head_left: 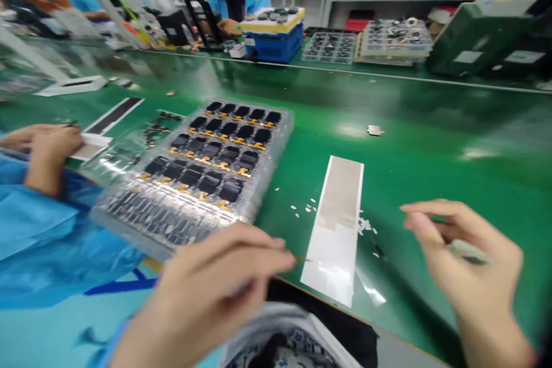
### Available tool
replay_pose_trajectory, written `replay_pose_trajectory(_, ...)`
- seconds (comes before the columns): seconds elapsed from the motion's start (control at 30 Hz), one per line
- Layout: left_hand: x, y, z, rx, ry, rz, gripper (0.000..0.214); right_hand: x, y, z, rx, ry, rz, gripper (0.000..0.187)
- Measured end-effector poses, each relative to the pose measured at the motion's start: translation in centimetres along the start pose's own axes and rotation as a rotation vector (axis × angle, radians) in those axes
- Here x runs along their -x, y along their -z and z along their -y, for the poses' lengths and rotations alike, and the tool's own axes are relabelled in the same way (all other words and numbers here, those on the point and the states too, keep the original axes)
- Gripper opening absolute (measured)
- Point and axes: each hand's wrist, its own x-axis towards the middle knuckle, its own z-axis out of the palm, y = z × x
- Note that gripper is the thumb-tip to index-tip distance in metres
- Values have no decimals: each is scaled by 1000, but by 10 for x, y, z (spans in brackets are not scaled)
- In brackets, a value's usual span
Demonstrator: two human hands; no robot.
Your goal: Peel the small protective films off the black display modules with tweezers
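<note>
My left hand point(211, 287) is closed in a pinch on a thin tool whose fine tip point(302, 259) points at a white strip point(336, 230) lying on the green table. My right hand point(466, 264) is to the right of the strip, fingers curled around a small pale piece I cannot make out. A clear plastic tray point(207, 167) of small black parts with gold tabs sits just left of the strip, beyond my left hand. Tiny white scraps point(366, 224) lie around the strip.
A neighbour's hand point(52, 149) and blue sleeve point(43, 230) are at the left, by a black-and-white strip point(107, 123). A person in blue sits across the table by a blue bin point(273, 40). Trays of parts point(392, 37) and a green machine point(478, 40) stand at the far edge.
</note>
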Motion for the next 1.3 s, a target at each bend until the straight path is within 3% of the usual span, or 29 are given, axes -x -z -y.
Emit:
replay_pose_trajectory(0.07, -13, -45, -9, 339, 1, 52, 28, 4, -8, 6, -9, 95, 275, 9)
replay_pose_trajectory(0.13, -27, -85, -7, 623, 172, -4, 19, 8, -13, 9, -39, 165, 462, 16)
replay_pose_trajectory(0.23, -42, -125, 4, 987, 397, 33, 17, 15, -17, 8, -12, 153, 503, 20)
replay_pose_trajectory(0.3, -45, -137, 10, 1113, 438, 84, 18, 17, -20, 6, 27, 93, 467, 14)
replay_pose_trajectory(0.4, -44, -142, 14, 1101, 427, 176, 9, 18, -26, 6, 44, 21, 473, 9)
replay_pose_trajectory(0.5, -41, -142, 16, 951, 413, 216, 7, 18, -29, 7, 55, 45, 467, 12)
replay_pose_trajectory(0.67, -40, -147, 21, 815, 398, 168, 9, 22, -28, 4, 289, 298, 302, 16)
replay_pose_trajectory(0.83, -41, -145, 22, 738, 376, 173, 8, 27, -27, -2, 442, 466, 288, 18)
replay_pose_trajectory(1.17, -42, -144, 22, 506, 285, 119, 9, 31, -34, -6, 491, 442, 355, 16)
replay_pose_trajectory(1.3, -42, -144, 21, 518, 301, 137, 9, 26, -33, -5, 417, 334, 384, 11)
